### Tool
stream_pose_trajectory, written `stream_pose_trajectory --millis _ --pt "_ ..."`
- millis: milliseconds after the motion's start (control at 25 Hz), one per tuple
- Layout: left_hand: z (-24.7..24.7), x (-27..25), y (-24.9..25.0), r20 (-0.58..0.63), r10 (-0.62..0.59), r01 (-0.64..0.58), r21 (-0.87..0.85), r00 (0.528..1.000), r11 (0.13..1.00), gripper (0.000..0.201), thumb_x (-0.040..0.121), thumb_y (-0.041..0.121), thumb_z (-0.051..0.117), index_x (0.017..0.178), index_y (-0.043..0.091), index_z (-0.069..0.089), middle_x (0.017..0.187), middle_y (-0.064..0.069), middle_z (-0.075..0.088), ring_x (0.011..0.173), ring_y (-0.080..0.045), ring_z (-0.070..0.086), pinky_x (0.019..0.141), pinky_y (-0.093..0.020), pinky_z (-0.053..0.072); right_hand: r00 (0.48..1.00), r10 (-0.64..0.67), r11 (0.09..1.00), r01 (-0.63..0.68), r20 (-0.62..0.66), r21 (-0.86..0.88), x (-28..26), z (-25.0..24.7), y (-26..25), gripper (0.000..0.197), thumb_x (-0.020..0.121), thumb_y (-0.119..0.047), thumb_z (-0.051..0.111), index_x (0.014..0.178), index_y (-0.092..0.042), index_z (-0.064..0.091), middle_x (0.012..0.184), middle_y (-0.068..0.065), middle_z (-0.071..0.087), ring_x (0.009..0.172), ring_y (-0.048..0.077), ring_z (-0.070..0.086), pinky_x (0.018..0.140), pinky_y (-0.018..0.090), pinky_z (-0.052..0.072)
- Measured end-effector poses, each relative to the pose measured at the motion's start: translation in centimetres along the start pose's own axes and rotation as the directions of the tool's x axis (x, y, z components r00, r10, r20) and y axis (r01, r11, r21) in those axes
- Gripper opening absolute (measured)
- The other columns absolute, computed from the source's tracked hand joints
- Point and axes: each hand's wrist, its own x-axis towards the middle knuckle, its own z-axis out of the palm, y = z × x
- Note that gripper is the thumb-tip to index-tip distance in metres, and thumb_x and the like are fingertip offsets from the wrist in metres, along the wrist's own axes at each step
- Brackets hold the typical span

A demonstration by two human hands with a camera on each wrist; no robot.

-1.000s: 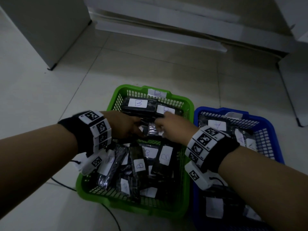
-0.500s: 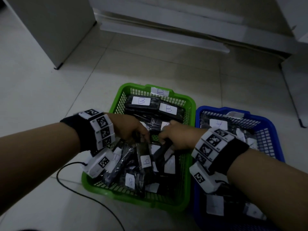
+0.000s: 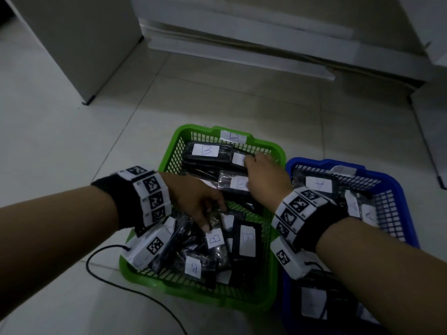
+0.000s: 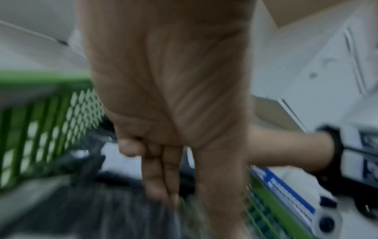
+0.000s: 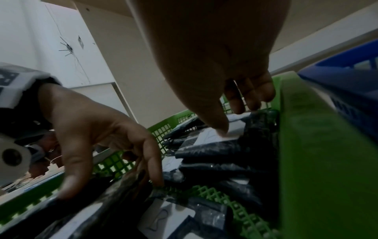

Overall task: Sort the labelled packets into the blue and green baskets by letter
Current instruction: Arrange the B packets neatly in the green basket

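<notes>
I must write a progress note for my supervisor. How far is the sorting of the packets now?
Nearly done, it seems. Packets marked B lie in the green basket, tagged B; packets marked A lie in the blue basket. No packets show on the floor. In hand: the left hand fingers a near B packet, and the right hand touches the far stack. Left: perhaps only tidying; some labels are hidden.

Three views over two baskets on the floor.
From the head we look forward and steeply down on the green basket [image 3: 274, 151] and the blue basket [image 3: 396, 189] side by side. From the left wrist we look along the left hand [image 4: 169, 90], very near and blurred, into the green basket. From the right wrist we look low along the right hand [image 5: 212, 53] across the same basket. We see the packets [image 3: 212, 240] in the green basket in all three views.
</notes>
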Motion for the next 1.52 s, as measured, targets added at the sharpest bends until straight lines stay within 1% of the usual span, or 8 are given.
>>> stream_pose_trajectory --millis 160,280,480,640,880,1240,1360,1520 --pt "-0.3 -0.2 -0.4 -0.142 -0.017 0.006 -0.073 0.990 0.997 0.042 0.081 0.026 0.070 0.120 0.029 0.055 0.101 0.008 0.061 0.088 -0.009 0.056 0.082 -0.022 0.045 0.989 -0.114 0.989 0.122 0.095 -0.086 -0.3 0.1 -0.9 0.048 0.081 -0.017 0.065 0.123 -0.016 0.041 0.122 0.012 0.045 0.113 0.033 0.046 0.070 0.038 0.043" --pt "-2.8 -1.7 -2.4 -0.374 -0.122 0.049 -0.201 0.919 0.978 0.032 0.090 0.020 0.059 0.120 0.027 0.051 0.106 0.004 0.062 0.090 -0.012 0.058 0.084 -0.031 0.048 0.986 -0.076 0.992 0.090 0.145 -0.092 0.1 0.2 -0.6 0.051 0.081 -0.012 0.065 0.126 -0.014 0.040 0.125 0.013 0.042 0.116 0.034 0.044 0.067 0.037 0.041" --pt "-4.2 -3.0 -5.2 -0.588 -0.255 0.364 0.071 0.767 0.929 0.024 0.092 0.035 0.048 0.115 0.032 0.044 0.103 -0.001 0.065 0.089 -0.023 0.057 0.084 -0.036 0.042 0.981 -0.041 0.997 0.052 0.191 -0.051 0.1 0.1 -0.3 0.051 0.080 -0.016 0.069 0.123 -0.013 0.042 0.127 0.012 0.040 0.118 0.033 0.041 0.073 0.037 0.044" --pt "-2.1 -1.8 -4.8 -0.695 -0.132 0.513 0.376 0.707 0.771 0.039 0.087 0.046 0.048 0.119 0.022 0.045 0.112 -0.006 0.059 0.106 -0.027 0.052 0.092 -0.042 0.040 0.980 -0.023 0.998 0.035 0.195 -0.057 0.2 0.0 -0.5 0.051 0.080 -0.017 0.070 0.123 -0.012 0.042 0.128 0.013 0.040 0.118 0.033 0.041 0.076 0.039 0.046" --pt "-2.4 0.0 -3.6 -0.468 0.023 0.325 0.647 0.883 0.690 0.057 0.081 0.040 0.063 0.132 0.027 0.042 0.133 0.004 0.046 0.124 -0.021 0.043 0.101 -0.037 0.038 0.980 -0.026 0.995 0.045 0.197 -0.091 0.1 0.0 -0.9 0.059 0.077 -0.021 0.074 0.126 -0.012 0.042 0.129 0.013 0.040 0.119 0.033 0.042 0.072 0.036 0.045" --pt "-3.0 0.4 -2.5 -0.461 -0.092 0.395 0.621 0.882 0.677 0.048 0.086 0.043 0.058 0.126 0.018 0.048 0.120 -0.001 0.056 0.103 -0.024 0.059 0.069 -0.035 0.051 0.974 -0.037 0.996 0.054 0.224 -0.070 0.2 0.3 -0.1 0.052 0.070 -0.022 0.080 0.113 -0.010 0.051 0.124 0.013 0.041 0.118 0.033 0.041 0.080 0.042 0.052" --pt "-2.0 1.1 -2.3 -0.463 -0.072 0.382 0.623 0.884 0.682 0.045 0.087 0.025 0.058 0.128 0.014 0.043 0.120 -0.007 0.054 0.099 -0.029 0.060 0.065 -0.035 0.048 0.979 -0.041 0.999 0.045 0.200 -0.017 0.3 0.2 0.1 0.046 0.071 -0.018 0.079 0.108 -0.011 0.053 0.122 0.014 0.042 0.117 0.034 0.041 0.084 0.044 0.052" --pt "-2.1 1.2 -2.5 -0.467 -0.116 0.358 0.472 0.877 0.805 0.049 0.086 0.024 0.060 0.129 0.016 0.038 0.109 -0.008 0.060 0.094 -0.030 0.062 0.071 -0.037 0.051 0.965 -0.195 0.980 0.186 0.174 0.067 0.2 -0.1 -0.6 0.037 0.078 -0.018 0.071 0.110 -0.021 0.054 0.115 0.010 0.042 0.107 0.029 0.048 0.078 0.034 0.048"
